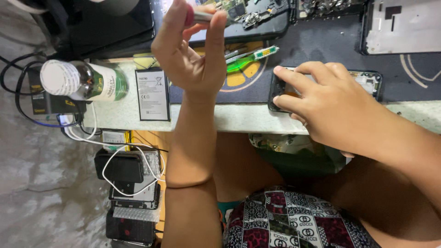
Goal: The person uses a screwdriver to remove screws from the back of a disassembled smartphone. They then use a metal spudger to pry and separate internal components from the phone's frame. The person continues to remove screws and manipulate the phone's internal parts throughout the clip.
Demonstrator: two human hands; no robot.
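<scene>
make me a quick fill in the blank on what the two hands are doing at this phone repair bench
1. The left hand is raised, pinching a slim tool with a ____ grip.
2. The right hand presses down on an opened ____ at the bench edge.
3. A green bottle with a ____ cap lies beside the flat battery.

Missing words: red; phone; white

Left hand (190,50) raised above bench edge, screwdriver (202,17) in its fingers. Battery (152,94) lies just left of its wrist, bottle (85,81) further left; tweezers (250,57) on mat (321,50) just right. Right hand (328,103) rests on phone (367,82), well right of left hand.
</scene>
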